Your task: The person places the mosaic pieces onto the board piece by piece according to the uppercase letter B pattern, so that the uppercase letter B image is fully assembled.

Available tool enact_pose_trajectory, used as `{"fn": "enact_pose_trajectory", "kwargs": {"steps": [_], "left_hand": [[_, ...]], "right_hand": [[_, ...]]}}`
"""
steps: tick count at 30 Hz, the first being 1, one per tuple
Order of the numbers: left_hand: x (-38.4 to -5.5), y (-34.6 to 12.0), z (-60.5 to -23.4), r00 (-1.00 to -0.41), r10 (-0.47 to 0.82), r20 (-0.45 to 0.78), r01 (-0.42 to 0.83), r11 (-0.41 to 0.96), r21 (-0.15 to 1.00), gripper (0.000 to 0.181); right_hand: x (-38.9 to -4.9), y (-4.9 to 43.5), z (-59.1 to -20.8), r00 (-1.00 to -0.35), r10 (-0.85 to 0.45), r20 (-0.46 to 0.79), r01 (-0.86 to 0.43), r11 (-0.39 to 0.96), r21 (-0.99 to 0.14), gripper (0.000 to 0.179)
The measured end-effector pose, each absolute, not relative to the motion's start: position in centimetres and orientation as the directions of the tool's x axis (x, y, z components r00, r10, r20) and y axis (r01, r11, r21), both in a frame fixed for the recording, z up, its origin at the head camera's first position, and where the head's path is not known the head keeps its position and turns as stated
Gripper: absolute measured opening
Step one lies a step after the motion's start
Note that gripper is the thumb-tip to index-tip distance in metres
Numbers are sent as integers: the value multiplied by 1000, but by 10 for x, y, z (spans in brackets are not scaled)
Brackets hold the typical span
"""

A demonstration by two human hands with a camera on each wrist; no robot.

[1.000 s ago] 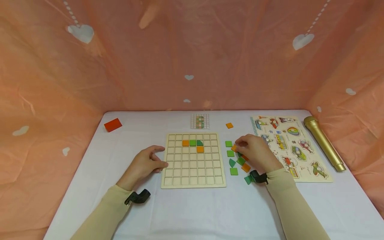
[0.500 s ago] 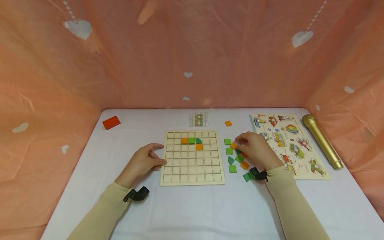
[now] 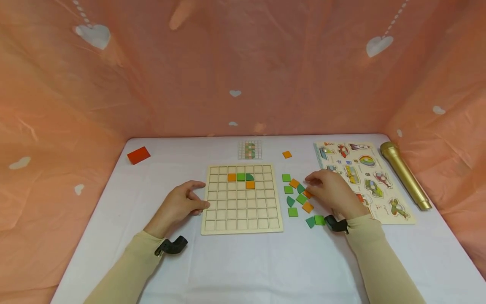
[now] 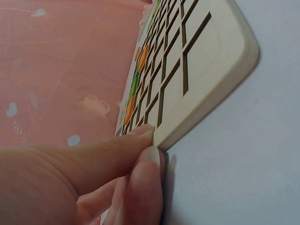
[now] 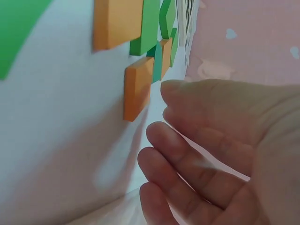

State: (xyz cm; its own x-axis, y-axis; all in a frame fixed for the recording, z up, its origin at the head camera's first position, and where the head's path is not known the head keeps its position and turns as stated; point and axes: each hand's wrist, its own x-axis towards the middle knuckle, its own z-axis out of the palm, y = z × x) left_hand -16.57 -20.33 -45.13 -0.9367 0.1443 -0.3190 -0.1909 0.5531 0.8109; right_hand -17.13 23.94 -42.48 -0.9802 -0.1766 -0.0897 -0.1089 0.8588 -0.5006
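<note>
A pale wooden grid board (image 3: 243,211) lies on the table, with an orange square (image 3: 232,177), a green square (image 3: 241,177), a dark green quarter-round (image 3: 249,177) and another orange square (image 3: 250,185) in its cells. At its left edge my left hand (image 3: 178,207) holds on; the left wrist view shows thumb and finger meeting the rim (image 4: 197,112). To the board's right, my right hand (image 3: 334,192) hovers beside a cluster of loose tiles (image 3: 301,198). Its fingers bend loosely and hold nothing, just short of an orange tile (image 5: 137,89).
A small pattern card (image 3: 250,150) lies behind the board, with a lone orange tile (image 3: 287,154) to its right. At far right are a picture puzzle board (image 3: 373,169) and a gold tube-shaped object (image 3: 406,175). A red block (image 3: 138,155) sits far left.
My right hand has drawn to the right, off the orange tile it was touching, which stays on the table in the cluster. The left hand keeps its place on the board.
</note>
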Motion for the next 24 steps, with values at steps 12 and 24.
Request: {"fn": "enact_pose_trajectory", "kwargs": {"steps": [12, 24], "left_hand": [[-165, -203, -450, -936, 131, -327, -209, 541, 815, 70], [-165, -203, -450, -936, 134, -326, -206, 541, 815, 69]], "right_hand": [[-146, 243, -420, -979, -176, -106, -100, 857, -505, 25], [-124, 233, -418, -971, -221, -90, -153, 864, -479, 21]]}}
